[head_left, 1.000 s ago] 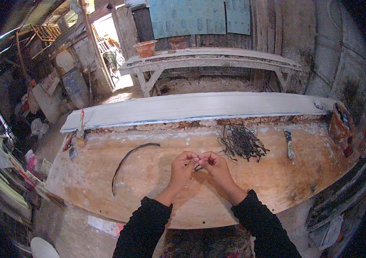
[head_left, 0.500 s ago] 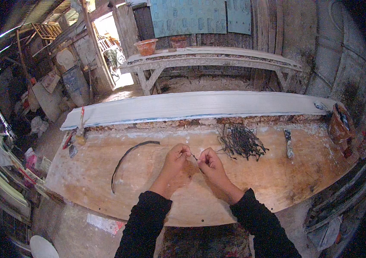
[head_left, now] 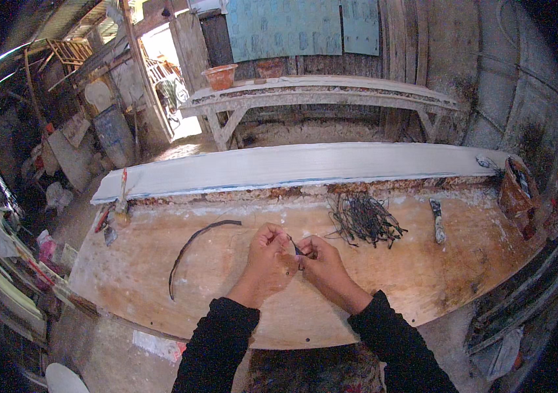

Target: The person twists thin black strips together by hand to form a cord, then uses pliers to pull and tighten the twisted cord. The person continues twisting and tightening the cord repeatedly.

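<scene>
The tan wooden worktop is stretching open toward four o'clock, its near edge curving at six. Over its middle, the bent left hand and right hand are pinching a thin black strip.

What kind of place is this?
Probably a rough workshop: there's a stained wooden work table, a pile of thin dark strands on it, and a long, white-smeared bench behind.

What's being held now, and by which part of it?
A small dark strip, pinched either side of its visible stretch by the left hand and the right hand; can't tell if those are its ends.
</scene>
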The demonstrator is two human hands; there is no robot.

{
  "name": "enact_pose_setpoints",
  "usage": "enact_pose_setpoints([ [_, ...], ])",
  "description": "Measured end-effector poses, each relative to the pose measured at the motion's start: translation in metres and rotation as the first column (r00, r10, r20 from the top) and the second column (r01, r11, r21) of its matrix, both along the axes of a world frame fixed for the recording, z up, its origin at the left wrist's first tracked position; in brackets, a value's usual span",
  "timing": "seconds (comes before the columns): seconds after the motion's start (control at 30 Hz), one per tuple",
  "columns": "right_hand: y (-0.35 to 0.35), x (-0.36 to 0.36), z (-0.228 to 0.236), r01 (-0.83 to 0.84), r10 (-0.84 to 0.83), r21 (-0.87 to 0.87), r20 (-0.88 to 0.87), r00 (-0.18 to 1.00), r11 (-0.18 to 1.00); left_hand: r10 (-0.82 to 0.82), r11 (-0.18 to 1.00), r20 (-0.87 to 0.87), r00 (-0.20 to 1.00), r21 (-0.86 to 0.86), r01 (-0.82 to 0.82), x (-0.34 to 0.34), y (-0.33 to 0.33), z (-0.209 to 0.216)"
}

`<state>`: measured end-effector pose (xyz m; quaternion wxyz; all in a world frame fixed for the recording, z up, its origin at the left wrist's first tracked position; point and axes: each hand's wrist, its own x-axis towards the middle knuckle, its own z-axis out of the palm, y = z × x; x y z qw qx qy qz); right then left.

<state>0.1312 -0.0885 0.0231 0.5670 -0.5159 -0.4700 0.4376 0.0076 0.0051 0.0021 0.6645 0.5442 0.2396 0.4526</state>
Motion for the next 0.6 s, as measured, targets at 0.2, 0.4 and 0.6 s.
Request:
enact_pose_setpoints([
  [0.2,0.005,0.007,-0.005,0.112,-0.112,-0.022,-0.019,0.994,0.994,-0.072,0.997,0.054,0.996,-0.012,0.072,0.006,-0.021,0.017],
  [0.4,0.015,0.019,-0.009,0.208,-0.173,0.116,-0.253,0.952,0.971,-0.316,0.936,-0.145,0.938,0.117,0.333,0.013,-0.029,0.004],
  [0.6,0.01,0.017,0.001,0.213,-0.171,0.05,-0.435,0.884,0.976,-0.24,0.945,-0.298,0.924,0.147,0.293,0.013,-0.025,0.002],
])
